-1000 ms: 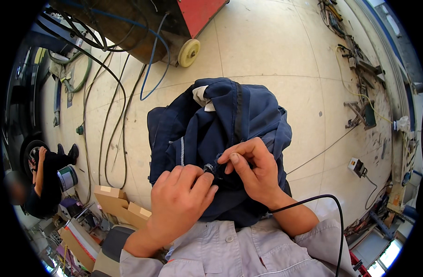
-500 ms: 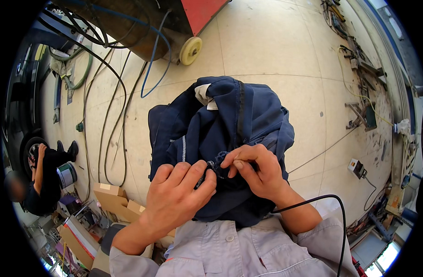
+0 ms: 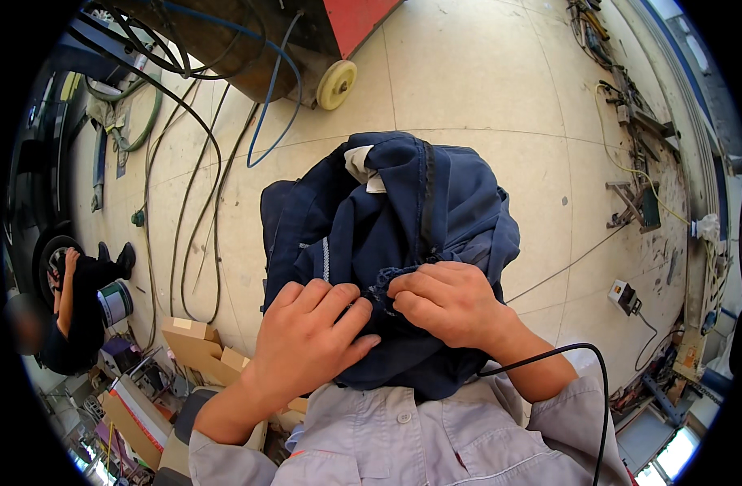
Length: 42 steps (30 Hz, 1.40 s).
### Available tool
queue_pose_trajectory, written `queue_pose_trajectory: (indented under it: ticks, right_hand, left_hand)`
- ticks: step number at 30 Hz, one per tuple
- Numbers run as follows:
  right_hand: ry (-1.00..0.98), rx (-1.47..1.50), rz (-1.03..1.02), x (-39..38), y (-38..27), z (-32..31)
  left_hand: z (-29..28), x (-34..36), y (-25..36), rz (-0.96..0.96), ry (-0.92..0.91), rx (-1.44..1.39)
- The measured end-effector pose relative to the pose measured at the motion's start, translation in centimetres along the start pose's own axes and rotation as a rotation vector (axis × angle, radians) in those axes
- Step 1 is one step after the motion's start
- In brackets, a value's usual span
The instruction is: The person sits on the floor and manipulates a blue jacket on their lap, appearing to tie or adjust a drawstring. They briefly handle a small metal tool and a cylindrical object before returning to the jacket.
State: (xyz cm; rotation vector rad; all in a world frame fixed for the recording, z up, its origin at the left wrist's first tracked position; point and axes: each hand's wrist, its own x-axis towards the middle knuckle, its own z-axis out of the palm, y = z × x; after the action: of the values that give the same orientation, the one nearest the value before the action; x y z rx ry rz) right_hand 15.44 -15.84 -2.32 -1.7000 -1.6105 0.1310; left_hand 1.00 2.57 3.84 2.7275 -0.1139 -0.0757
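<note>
A dark navy garment (image 3: 460, 190) lies bunched over my lap, with a white label (image 3: 364, 166) and a black strip showing on its upper part. Low on it, a frayed, patterned edge of the cloth (image 3: 384, 279) runs between my two hands. My left hand (image 3: 306, 336) is bent over the cloth, its fingers closed on the fabric and the thumb lying along the near side. My right hand (image 3: 452, 304) pinches the frayed edge, fingers folded in and fingertips partly hidden. Whether either hand also holds something small cannot be made out.
Ahead stands a red and brown machine on a cream wheel (image 3: 336, 85). Black hoses (image 3: 218, 186) trail over the tiled floor at left. Another person (image 3: 67, 316) sits by a car wheel, near cardboard boxes (image 3: 194, 344). Metal tools (image 3: 634, 202) line the right side. A black cable (image 3: 585, 347) crosses my right forearm.
My right hand has turned over and closed its raised fingers onto the frayed edge. My left hand has shifted slightly left, its thumb drawing back from the cloth.
</note>
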Motion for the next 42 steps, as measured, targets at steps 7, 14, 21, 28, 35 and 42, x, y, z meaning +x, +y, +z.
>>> queue_pose_trajectory:
  ticks: [7, 14, 21, 28, 35, 42]
  right_hand:
    - [0.003, 0.005, 0.009, -0.5, 0.1, 0.1]
    - [0.027, 0.030, 0.015, -0.3, -0.4, -0.2]
    - [0.061, 0.032, 0.001, -0.1, -0.4, 0.0]
    - [0.068, 0.032, 0.000, -0.2, -0.4, -0.1]
    - [0.084, 0.033, 0.003, -0.2, -0.6, -0.3]
    - [0.220, 0.320, 0.136, -1.9, -0.2, -0.5]
  left_hand:
    - [0.8, -0.2, -0.5, -0.049, -0.006, -0.177]
    - [2.1, -0.5, -1.2, -0.163, 0.076, -0.527]
    - [2.5, -0.7, -1.5, -0.516, 0.130, -0.908]
    - [2.1, 1.7, -2.9, -0.360, -0.060, -0.814]
    - [2.6, 2.3, -2.9, -0.371, -0.166, -0.941]
    - [3.3, 1.5, -1.9, -0.352, 0.012, -1.005]
